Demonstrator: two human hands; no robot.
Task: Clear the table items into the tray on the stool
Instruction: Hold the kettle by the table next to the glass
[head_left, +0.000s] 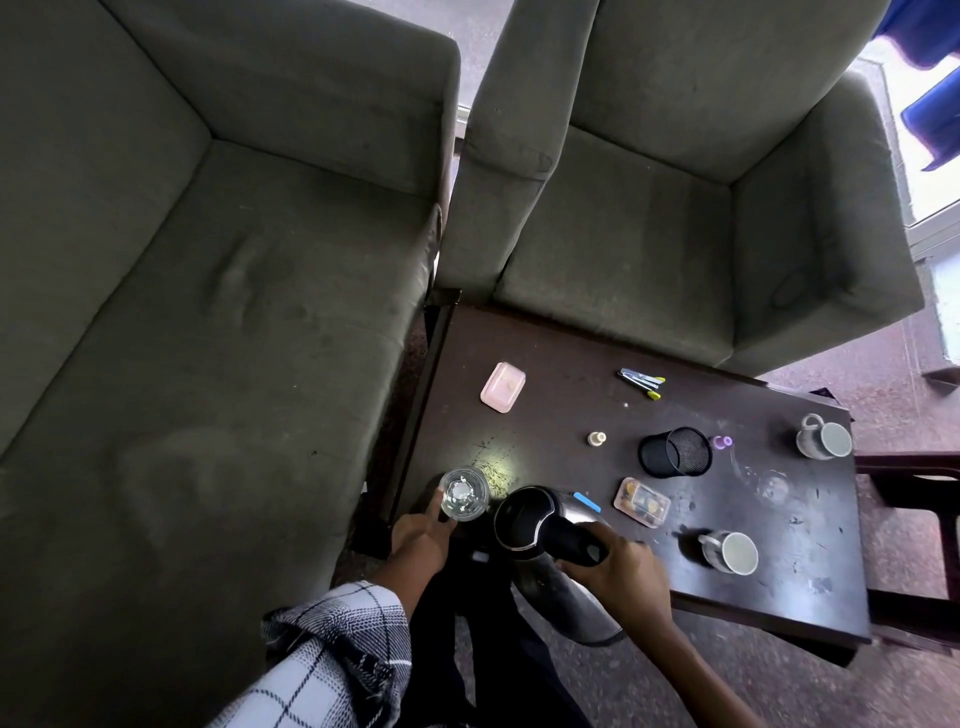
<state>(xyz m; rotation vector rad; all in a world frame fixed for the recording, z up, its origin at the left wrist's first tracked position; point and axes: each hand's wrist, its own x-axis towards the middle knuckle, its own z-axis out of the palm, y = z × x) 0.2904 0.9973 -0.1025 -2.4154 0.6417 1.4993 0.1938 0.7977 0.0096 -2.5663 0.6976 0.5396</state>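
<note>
My right hand (621, 569) grips the black handle of a dark electric kettle (530, 517) at the near left corner of the dark wooden table (561, 410). My left hand (421, 530) holds a clear drinking glass (464, 493) just left of the kettle. On the table lie a pink soap dish (503, 387), pens (642, 382), a small cream cap (597, 438), a black mesh pen cup (675, 452) on its side, a clear box of small items (642, 502), a second glass (769, 486) and two grey mugs (730, 552) (826, 437). No tray or stool is recognisable.
A grey sofa (208, 312) stands to the left of the table and a grey armchair (675, 208) behind it. A dark wooden frame (914, 467) sits at the table's right end. A small purple cap (722, 442) lies by the pen cup.
</note>
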